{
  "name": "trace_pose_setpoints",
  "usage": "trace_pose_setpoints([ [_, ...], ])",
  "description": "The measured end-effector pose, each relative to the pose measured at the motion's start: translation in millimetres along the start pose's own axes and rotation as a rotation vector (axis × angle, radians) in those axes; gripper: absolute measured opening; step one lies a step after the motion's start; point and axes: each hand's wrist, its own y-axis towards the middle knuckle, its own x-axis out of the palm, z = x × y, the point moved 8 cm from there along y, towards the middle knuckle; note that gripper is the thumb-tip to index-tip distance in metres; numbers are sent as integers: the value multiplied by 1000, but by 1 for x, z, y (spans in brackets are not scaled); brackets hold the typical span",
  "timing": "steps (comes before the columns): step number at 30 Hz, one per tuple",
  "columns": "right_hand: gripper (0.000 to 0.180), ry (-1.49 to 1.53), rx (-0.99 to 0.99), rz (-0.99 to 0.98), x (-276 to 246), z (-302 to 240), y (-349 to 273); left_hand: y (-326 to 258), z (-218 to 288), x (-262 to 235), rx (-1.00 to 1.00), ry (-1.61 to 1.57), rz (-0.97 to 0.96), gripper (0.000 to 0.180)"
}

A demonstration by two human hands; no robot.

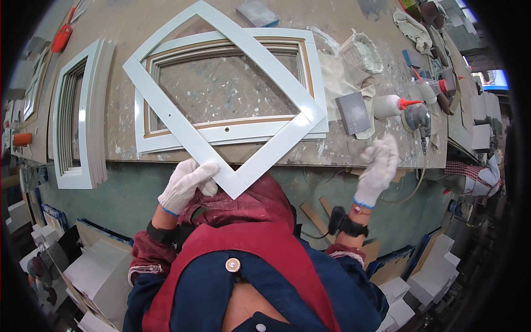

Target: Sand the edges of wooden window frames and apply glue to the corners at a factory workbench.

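The gloved left hand (pixel 187 185) grips the white frame (pixel 224 94) at its near corner, tilted over a second frame (pixel 232 130) on the workbench (pixel 354 149); the right hand (pixel 379 166) hangs empty, loosely curled, so handling appears midway.

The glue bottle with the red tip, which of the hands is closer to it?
Right. The right hand is raised just below the glue bottle, not touching it. The left hand is far off, gripping the white frame.
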Motion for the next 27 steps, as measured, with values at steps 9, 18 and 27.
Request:
trace_pose_setpoints([
  [9, 91, -832, -330, 132, -22, 31, 147, -7, -1, -63, 189, -129, 339, 33],
  [18, 92, -663, -145, 204, -36, 67, 183, -67, 36, -78, 259, 171, 756, 29],
  [27, 84, -455, -246, -312, 27, -82, 43, -52, 70, 87, 306, 425, -437, 53],
])
